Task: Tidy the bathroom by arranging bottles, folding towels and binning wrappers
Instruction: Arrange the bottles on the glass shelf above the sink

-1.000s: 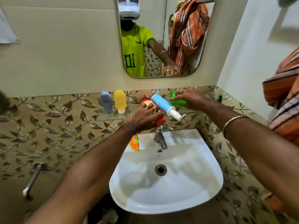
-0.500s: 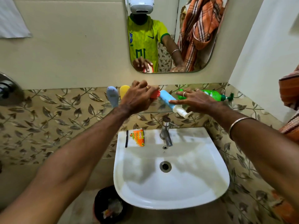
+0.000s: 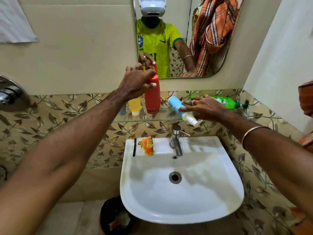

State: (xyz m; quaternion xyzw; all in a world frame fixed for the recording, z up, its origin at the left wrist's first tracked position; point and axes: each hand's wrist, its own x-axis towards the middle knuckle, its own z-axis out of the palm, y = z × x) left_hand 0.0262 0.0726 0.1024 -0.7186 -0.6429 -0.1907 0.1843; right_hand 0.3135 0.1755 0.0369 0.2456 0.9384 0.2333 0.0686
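Your left hand (image 3: 138, 82) is wrapped around the top of the red bottle (image 3: 152, 97), thumb in front, and the bottle stands upright on the glass shelf (image 3: 152, 118). Your right hand (image 3: 203, 107) lies with fingers spread and flat on the blue bottle (image 3: 177, 106), which lies tilted on the shelf, right of the red bottle, its white pump (image 3: 192, 120) poking past the shelf's front edge. The yellow bottle (image 3: 134, 105) stands cap down, just left of the red one, partly behind your left wrist. The green bottle (image 3: 225, 101) lies on its side at the shelf's right end, behind your right hand.

Below the shelf sits the white sink (image 3: 182, 197), its basin bare, with the tap (image 3: 176, 141) at the back rim. An orange wrapper (image 3: 147, 145) lies on the rim left of the tap. A dark bin (image 3: 116, 216) stands on the floor under the sink's left side, with scraps inside. Above the shelf hangs the mirror (image 3: 179, 31). A striped towel (image 3: 305, 99) hangs at the right edge, well right of the shelf.
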